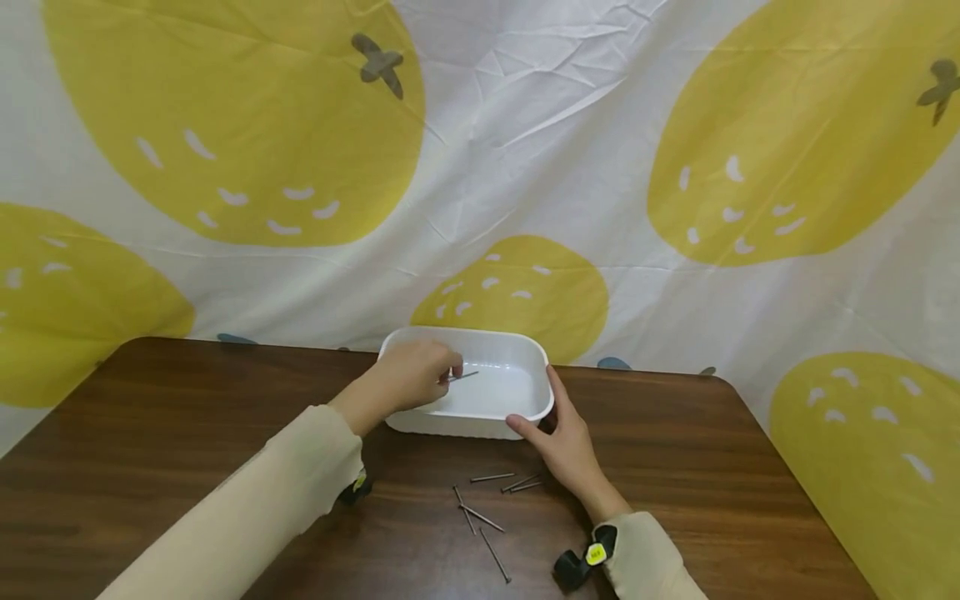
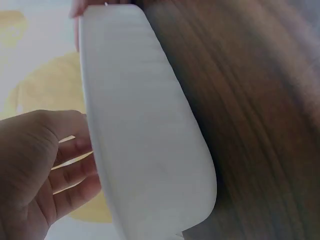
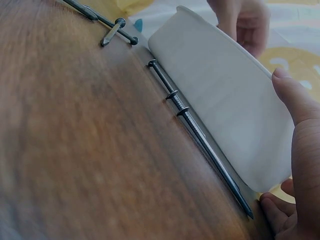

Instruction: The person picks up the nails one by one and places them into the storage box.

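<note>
A white rectangular plastic container stands near the table's back edge. My left hand reaches over its left side and pinches a nail above the container's floor. In the left wrist view the container's wall hides the fingertips of that left hand. My right hand holds the container's right front corner, thumb at the rim and fingers along the outer side. Several loose nails lie on the table in front of the container, and the right wrist view shows some nails close up.
The dark wooden table reaches back to a white cloth printed with large yellow fruit, which hangs behind it. A black strap with a yellow tag sits at the right wrist.
</note>
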Action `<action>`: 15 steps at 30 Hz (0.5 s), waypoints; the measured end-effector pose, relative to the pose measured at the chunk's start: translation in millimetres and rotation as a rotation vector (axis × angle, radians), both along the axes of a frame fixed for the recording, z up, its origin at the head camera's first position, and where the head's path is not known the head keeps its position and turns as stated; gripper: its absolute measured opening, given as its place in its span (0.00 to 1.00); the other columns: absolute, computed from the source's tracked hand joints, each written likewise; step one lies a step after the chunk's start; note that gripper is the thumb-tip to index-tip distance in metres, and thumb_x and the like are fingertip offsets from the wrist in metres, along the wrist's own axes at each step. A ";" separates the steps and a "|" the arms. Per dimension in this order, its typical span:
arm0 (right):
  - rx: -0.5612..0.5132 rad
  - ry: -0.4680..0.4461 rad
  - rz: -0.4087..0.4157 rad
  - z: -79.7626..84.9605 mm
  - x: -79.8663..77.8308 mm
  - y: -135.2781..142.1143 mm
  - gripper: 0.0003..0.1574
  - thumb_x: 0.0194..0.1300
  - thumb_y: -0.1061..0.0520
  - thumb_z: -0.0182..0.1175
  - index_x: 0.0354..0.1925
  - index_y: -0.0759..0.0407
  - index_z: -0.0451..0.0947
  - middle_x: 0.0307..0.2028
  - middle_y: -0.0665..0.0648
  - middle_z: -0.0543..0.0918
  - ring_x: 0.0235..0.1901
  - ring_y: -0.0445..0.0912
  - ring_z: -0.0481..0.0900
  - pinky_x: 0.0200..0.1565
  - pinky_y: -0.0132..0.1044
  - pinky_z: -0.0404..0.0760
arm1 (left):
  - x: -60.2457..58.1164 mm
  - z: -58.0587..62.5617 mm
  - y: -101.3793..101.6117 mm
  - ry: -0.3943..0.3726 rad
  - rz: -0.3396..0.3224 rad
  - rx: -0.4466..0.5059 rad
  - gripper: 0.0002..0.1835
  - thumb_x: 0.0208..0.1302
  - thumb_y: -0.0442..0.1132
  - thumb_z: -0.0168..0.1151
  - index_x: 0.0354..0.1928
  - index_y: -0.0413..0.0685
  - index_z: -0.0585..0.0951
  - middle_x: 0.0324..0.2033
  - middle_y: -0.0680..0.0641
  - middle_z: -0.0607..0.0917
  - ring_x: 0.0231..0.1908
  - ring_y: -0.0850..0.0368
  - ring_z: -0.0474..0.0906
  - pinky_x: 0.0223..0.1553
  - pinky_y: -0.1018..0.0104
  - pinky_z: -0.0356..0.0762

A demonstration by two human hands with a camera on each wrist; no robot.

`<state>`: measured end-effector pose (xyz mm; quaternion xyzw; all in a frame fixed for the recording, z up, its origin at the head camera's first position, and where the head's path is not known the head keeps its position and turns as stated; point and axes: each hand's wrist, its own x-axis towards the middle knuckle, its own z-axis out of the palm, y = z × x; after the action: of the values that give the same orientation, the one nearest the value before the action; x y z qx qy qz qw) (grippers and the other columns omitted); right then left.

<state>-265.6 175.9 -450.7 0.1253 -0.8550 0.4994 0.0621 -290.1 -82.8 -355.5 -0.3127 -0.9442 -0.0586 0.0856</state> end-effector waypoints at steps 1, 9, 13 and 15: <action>-0.001 0.001 0.001 0.2 0.1 -0.1 0.61 0.62 0.48 0.71 0.81 0.51 0.45 0.77 0.64 0.61 0.70 0.58 0.71 0.67 0.56 0.72 | 4.0 0.1 -0.5 0.007 -0.008 0.015 0.10 0.54 0.32 0.65 0.38 0.50 0.88 0.28 0.55 0.88 0.31 0.59 0.82 0.33 0.65 0.79; -0.022 -0.001 0.008 0.8 1.2 -0.6 0.60 0.63 0.49 0.71 0.81 0.50 0.46 0.76 0.63 0.62 0.67 0.56 0.74 0.64 0.53 0.76 | 39.6 0.7 -5.0 0.094 -0.082 0.099 0.09 0.55 0.32 0.66 0.37 0.52 0.86 0.31 0.53 0.86 0.29 0.59 0.77 0.30 0.67 0.75; -0.024 0.003 0.004 0.9 1.4 -1.0 0.60 0.62 0.49 0.71 0.81 0.50 0.46 0.76 0.63 0.63 0.67 0.57 0.74 0.64 0.53 0.76 | 52.0 -3.2 -5.4 0.120 -0.106 0.136 0.07 0.56 0.34 0.67 0.36 0.54 0.85 0.31 0.54 0.85 0.27 0.61 0.77 0.28 0.68 0.74; -0.021 0.005 0.001 0.8 1.4 -1.4 0.61 0.62 0.48 0.71 0.81 0.50 0.46 0.76 0.63 0.63 0.67 0.57 0.74 0.64 0.53 0.76 | 56.4 -6.3 -6.0 0.131 -0.110 0.148 0.07 0.56 0.34 0.68 0.36 0.54 0.85 0.30 0.55 0.85 0.27 0.61 0.77 0.28 0.68 0.75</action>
<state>-264.1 174.5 -449.9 0.1264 -0.8495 0.5080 0.0652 -233.7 -88.7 -361.8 -0.3601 -0.9110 -0.1123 0.1666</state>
